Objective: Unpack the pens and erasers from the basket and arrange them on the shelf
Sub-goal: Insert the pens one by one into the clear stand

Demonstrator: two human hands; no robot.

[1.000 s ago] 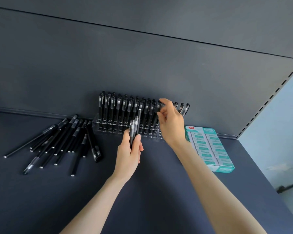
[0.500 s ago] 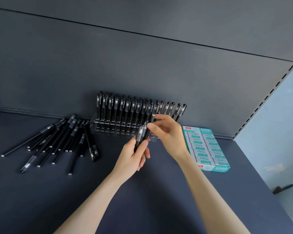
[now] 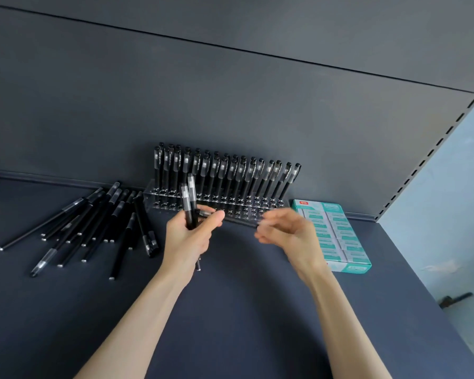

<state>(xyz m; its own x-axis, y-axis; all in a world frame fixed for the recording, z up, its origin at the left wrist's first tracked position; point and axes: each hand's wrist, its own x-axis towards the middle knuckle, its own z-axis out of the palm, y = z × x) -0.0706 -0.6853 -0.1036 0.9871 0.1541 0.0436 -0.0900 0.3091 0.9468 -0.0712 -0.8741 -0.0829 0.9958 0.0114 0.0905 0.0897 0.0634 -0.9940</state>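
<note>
My left hand (image 3: 188,236) is shut on a few black pens (image 3: 188,203), their caps pointing up in front of the clear pen rack (image 3: 260,212). Several black pens (image 3: 225,170) stand in the rack's back rows against the rear wall; its front holes are bare. My right hand (image 3: 288,228) hovers to the right of the left hand, blurred, fingers apart, with nothing seen in it. It is just in front of the rack's right end. A pile of loose black pens (image 3: 93,222) lies on the shelf to the left. No basket is in view.
A teal box of erasers (image 3: 340,236) lies flat right of the rack, partly behind my right wrist. The dark shelf board (image 3: 230,310) stretches toward me. A slotted upright (image 3: 433,151) and a pale wall bound the right side.
My right hand left the rack, met the pens in my left hand, then drew away to the right. My left hand shifted slightly left with its pens.
</note>
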